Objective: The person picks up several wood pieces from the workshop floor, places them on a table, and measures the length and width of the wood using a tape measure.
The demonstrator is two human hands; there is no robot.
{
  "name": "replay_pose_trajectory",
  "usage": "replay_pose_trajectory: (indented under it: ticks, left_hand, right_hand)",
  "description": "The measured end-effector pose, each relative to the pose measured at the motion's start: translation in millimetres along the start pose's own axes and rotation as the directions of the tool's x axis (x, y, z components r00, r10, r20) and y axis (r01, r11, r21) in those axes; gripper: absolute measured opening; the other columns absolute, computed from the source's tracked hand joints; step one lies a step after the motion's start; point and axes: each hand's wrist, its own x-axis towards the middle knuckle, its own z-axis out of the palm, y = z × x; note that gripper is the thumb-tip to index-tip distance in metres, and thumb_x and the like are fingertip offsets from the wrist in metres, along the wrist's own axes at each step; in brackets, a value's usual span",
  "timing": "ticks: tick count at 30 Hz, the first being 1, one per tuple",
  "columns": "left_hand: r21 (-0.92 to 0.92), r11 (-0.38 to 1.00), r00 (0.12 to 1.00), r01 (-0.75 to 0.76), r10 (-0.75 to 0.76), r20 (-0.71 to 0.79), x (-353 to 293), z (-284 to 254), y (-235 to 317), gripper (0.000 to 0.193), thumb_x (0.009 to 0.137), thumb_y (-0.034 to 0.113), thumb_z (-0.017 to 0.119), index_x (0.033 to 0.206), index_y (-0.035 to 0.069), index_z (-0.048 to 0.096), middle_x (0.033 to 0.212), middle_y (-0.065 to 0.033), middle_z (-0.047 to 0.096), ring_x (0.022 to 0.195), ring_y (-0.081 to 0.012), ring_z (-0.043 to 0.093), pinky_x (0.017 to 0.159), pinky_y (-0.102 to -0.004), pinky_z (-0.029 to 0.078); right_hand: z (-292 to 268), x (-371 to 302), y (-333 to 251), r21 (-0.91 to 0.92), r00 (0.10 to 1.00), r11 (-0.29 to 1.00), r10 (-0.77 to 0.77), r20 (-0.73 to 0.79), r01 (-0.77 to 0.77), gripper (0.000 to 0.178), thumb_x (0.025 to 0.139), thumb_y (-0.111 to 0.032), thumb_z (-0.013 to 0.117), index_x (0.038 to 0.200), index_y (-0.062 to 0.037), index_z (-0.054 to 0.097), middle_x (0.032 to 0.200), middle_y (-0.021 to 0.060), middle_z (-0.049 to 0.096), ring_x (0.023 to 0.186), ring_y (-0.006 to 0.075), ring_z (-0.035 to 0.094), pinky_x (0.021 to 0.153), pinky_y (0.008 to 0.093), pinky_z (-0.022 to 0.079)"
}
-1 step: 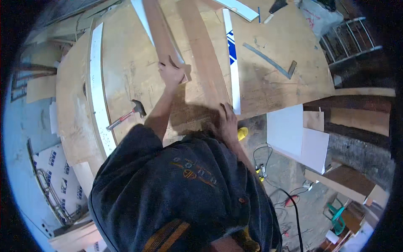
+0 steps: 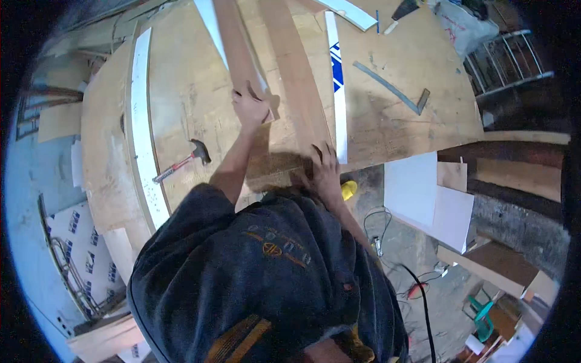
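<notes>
On the wooden worktable, my left hand is closed around the near end of a brown wooden board that runs away from me. This board has a pale edge, and a white strip shows along its left side. Just to the right lies a second brown board. My right hand rests on that board's near end with fingers stretched and spread. Beside the right hand is a narrow white strip with a blue printed patch. A claw hammer with a red handle lies left of my left forearm.
A long white-faced strip lies along the worktable's left side. Right of the boards is a metal try square. White panels stand beyond the table's near right edge. Cables run over the floor.
My right hand's fingers are spread wider and lie flatter on the board. The left hand keeps its hold. The whole view has shifted very slightly.
</notes>
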Motion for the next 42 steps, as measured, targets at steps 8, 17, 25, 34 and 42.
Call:
replay_pose_trajectory:
  ticks: [8, 17, 25, 34, 42]
  left_hand:
    - [-0.233, 0.972, 0.98, 0.021, 0.027, 0.2, -137, -74, 62, 0.084, 0.064, 0.036, 0.08, 0.133, 0.002, 0.045, 0.134, -0.039, 0.036, 0.119, -0.053, 0.044, 0.1, -0.0536, 0.041]
    - [-0.181, 0.982, 0.99, 0.058, -0.033, 0.138, -209, -24, 90, 0.085, 0.07, 0.035, 0.076, 0.139, 0.005, 0.037, 0.139, -0.0388, 0.03, 0.123, -0.0552, 0.039, 0.103, -0.0547, 0.038]
    - [0.02, 0.997, 0.994, 0.069, -0.07, 0.078, -244, -20, 102, 0.087, 0.075, 0.04, 0.074, 0.143, 0.004, 0.032, 0.14, -0.0387, 0.029, 0.123, -0.055, 0.038, 0.102, -0.0585, 0.036]
    - [-0.021, 0.999, 0.984, -0.025, 0.029, 0.177, -231, 7, 93, 0.082, 0.081, 0.039, 0.07, 0.143, -0.002, 0.034, 0.144, -0.0377, 0.03, 0.133, -0.0529, 0.03, 0.108, -0.0565, 0.031]
    - [-0.005, 0.985, 0.968, -0.175, 0.173, 0.18, -171, 34, 63, 0.089, 0.084, 0.045, 0.067, 0.147, -0.004, 0.027, 0.146, -0.0423, 0.022, 0.135, -0.0565, 0.026, 0.111, -0.0571, 0.027]
  right_hand:
    - [22, 31, 37, -0.109, 0.998, 0.993, 0.051, -0.028, -0.053, 0.073, 0.078, -0.044, 0.066, 0.142, -0.0164, 0.046, 0.148, 0.0195, 0.037, 0.14, 0.043, 0.028, 0.106, 0.0585, 0.033]
    - [-32, 19, 116, -0.153, 0.982, 0.972, 0.185, 0.02, -0.18, 0.073, 0.079, -0.04, 0.069, 0.145, -0.0189, 0.045, 0.149, 0.0208, 0.036, 0.138, 0.0425, 0.032, 0.109, 0.0593, 0.031]
    - [-73, -48, 141, -0.052, 0.969, 0.971, 0.238, 0.073, -0.234, 0.071, 0.074, -0.041, 0.073, 0.138, -0.0184, 0.053, 0.15, 0.0177, 0.036, 0.135, 0.0417, 0.036, 0.106, 0.0608, 0.033]
    - [-52, -22, 139, 0.117, 1.0, 0.993, 0.012, 0.002, -0.012, 0.067, 0.077, -0.036, 0.075, 0.134, -0.0078, 0.054, 0.145, 0.02, 0.042, 0.133, 0.0416, 0.037, 0.108, 0.0529, 0.031]
    - [-7, 62, 126, 0.211, 0.999, 0.976, 0.036, 0.035, -0.042, 0.068, 0.082, -0.029, 0.069, 0.139, -0.0039, 0.045, 0.142, 0.0272, 0.038, 0.13, 0.0444, 0.036, 0.108, 0.053, 0.031]
